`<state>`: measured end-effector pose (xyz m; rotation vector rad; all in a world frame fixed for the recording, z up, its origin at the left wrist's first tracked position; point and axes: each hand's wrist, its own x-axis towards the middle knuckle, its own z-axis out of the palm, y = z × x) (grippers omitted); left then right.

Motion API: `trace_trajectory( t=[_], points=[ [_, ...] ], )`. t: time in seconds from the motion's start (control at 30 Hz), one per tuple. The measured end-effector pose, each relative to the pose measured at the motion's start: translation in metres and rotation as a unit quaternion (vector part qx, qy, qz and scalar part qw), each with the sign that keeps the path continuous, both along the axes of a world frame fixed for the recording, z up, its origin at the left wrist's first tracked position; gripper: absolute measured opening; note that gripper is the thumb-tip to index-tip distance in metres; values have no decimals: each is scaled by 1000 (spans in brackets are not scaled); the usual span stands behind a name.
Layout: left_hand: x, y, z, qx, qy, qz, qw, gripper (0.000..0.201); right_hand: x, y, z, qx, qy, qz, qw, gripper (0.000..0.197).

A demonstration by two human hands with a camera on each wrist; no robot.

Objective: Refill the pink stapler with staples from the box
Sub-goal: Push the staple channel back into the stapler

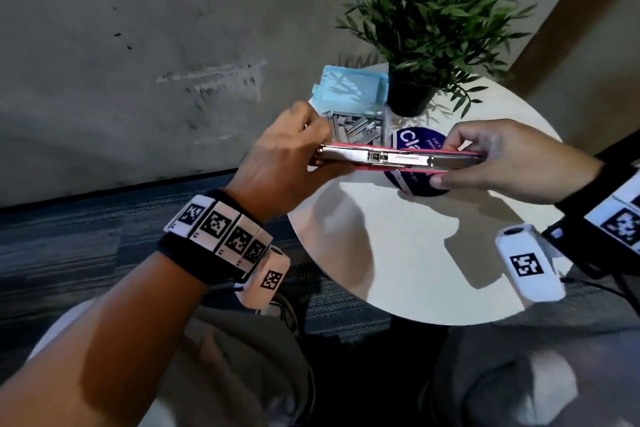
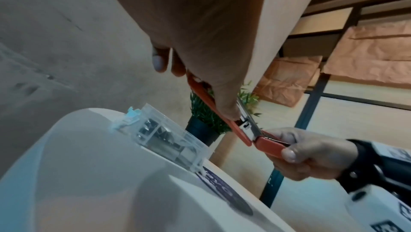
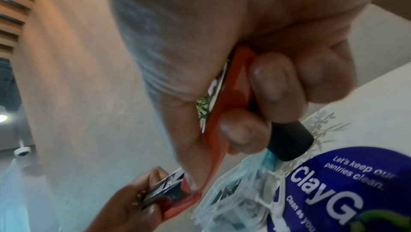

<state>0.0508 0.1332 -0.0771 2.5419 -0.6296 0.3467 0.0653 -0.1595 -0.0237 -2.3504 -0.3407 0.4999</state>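
Note:
The pink stapler (image 1: 398, 159) is folded open flat, its metal staple channel facing up, and is held level above the white round table (image 1: 415, 253). My left hand (image 1: 311, 152) grips its left end, and my right hand (image 1: 453, 163) pinches its right end between thumb and fingers. The left wrist view shows the stapler (image 2: 244, 130) hinged open between both hands. Just behind it on the table, the clear staple box (image 1: 360, 126) stands open with loose staple strips inside, its blue lid (image 1: 349, 87) flipped back. I cannot tell whether staples lie in the channel.
A potted green plant (image 1: 440, 10) stands at the table's back, right of the box. A round blue sticker (image 3: 344, 192) lies on the table under the stapler. A grey wall and carpet lie to the left, and my knees are below the table edge.

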Motion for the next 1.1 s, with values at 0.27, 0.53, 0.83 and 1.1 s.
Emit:
trace_trajectory(
  t=[0.27,0.53,0.83,1.1],
  points=[
    [-6,-10,2,6,71,-53,996,40,3,-14,4,-6,46,5,999,23],
    [-9,-14,5,-34,65,-61,995,31,9,-22,12,22,56,2,998,24],
    [-6,-11,-6,-139,135,-61,979,38,13,-19,3,25,78,-12,997,27],
    [-15,-20,-5,-89,149,-23,985,47,4,-7,6,63,101,6,993,44]
  ],
)
